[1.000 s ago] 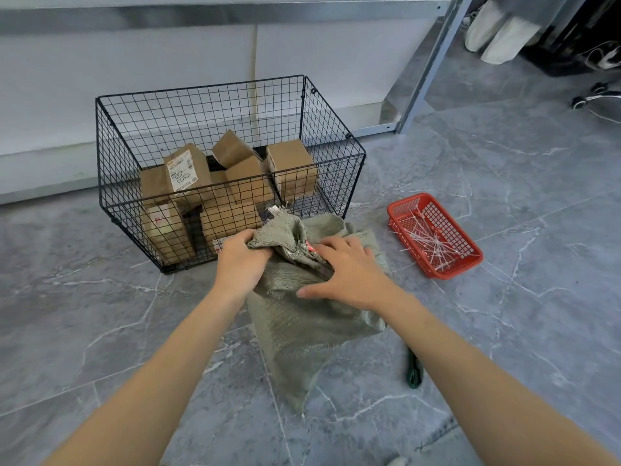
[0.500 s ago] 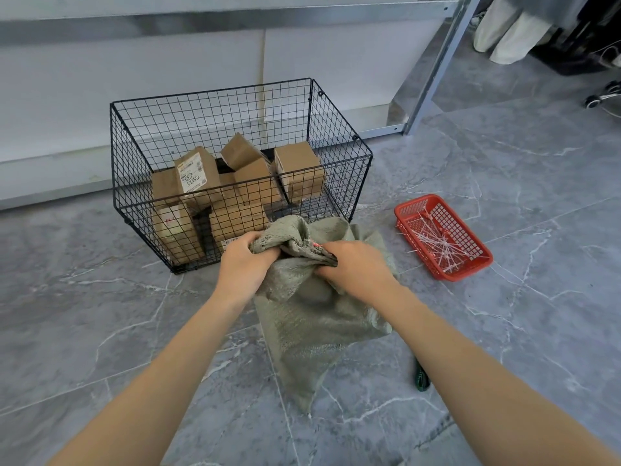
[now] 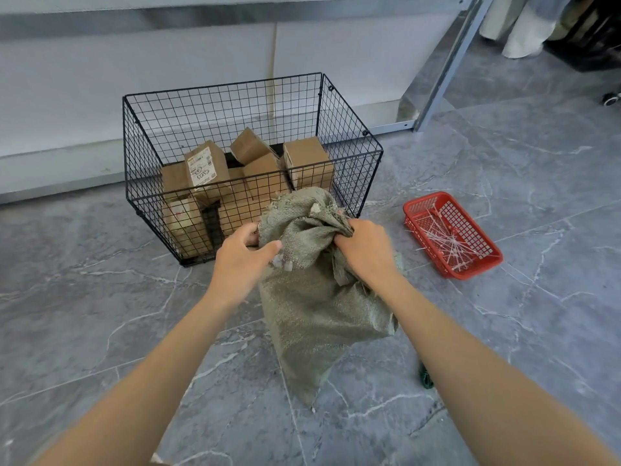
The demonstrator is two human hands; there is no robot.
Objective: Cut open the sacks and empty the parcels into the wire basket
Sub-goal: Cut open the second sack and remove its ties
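Note:
A grey-green woven sack (image 3: 319,307) lies on the floor in front of the black wire basket (image 3: 349,136), its bunched mouth lifted up against the basket's front wall. My left hand (image 3: 240,260) grips the left side of the sack's mouth. My right hand (image 3: 364,252) grips the right side of the bunched cloth. Several brown cardboard parcels (image 3: 307,161) lie inside the basket, one with a white label (image 3: 201,166). What the sack holds is hidden.
A red plastic tray (image 3: 415,210) with several cut white cable ties sits on the floor to the right. A dark green object (image 3: 426,378) lies on the floor under my right forearm. A metal shelf leg (image 3: 447,62) stands behind.
Both hands have lifted the sack's mouth higher and closer to the basket's front wall. My right hand has gone from lying on the cloth to gripping it.

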